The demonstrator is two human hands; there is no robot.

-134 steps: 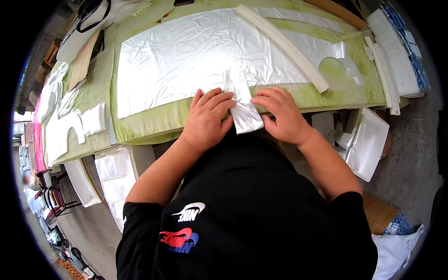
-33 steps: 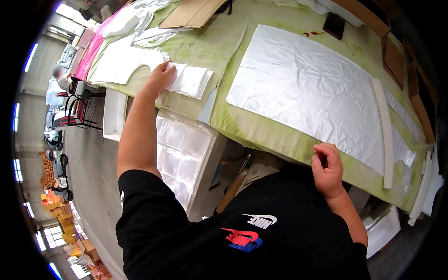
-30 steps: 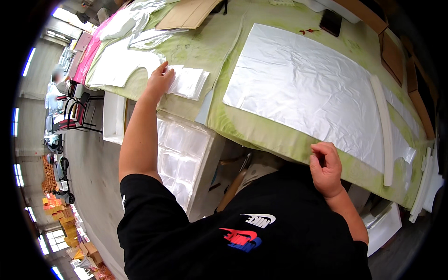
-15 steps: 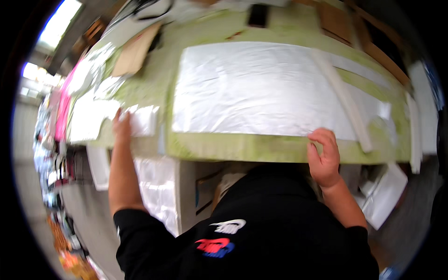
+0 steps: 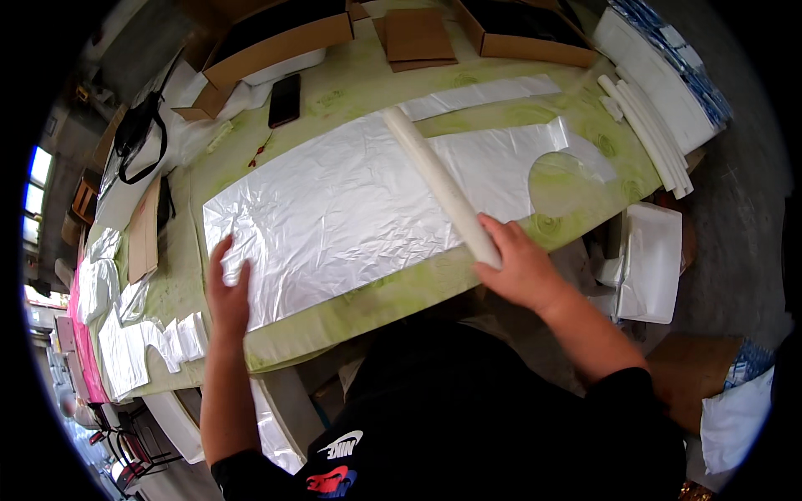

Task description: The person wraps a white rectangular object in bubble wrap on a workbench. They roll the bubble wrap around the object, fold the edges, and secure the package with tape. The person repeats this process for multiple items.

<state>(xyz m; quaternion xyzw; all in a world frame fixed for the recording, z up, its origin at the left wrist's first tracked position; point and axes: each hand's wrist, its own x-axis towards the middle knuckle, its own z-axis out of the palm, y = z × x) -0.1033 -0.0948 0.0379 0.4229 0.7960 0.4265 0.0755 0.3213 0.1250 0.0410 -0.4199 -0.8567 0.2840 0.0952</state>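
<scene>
A thin, crinkled white plastic sheet [image 5: 334,209] lies spread on the table, with a rounded cut-out and strap-like strips at its right end, like a disposable apron. Across it, on a slant, rests a pale, smooth tube [image 5: 439,179]. My right hand [image 5: 522,267] is closed round the tube's near end at the table's front edge. My left hand [image 5: 227,292] is at the sheet's left end, its fingers apart and holding nothing; whether they touch the plastic I cannot tell. More folded white plastic pieces [image 5: 125,351] lie to the left of that hand.
The green patterned tablecloth [image 5: 576,200] covers the table. At the back are a phone [image 5: 285,100] and open cardboard boxes [image 5: 535,46]. Several white tubes [image 5: 647,138] lie at the right edge beside a white foam box [image 5: 660,79]. A white bin [image 5: 652,263] stands below on the right.
My view has swung to the right. My left hand has gone from the small plastic pieces to the sheet's left end. My right hand has taken hold of the tube's near end.
</scene>
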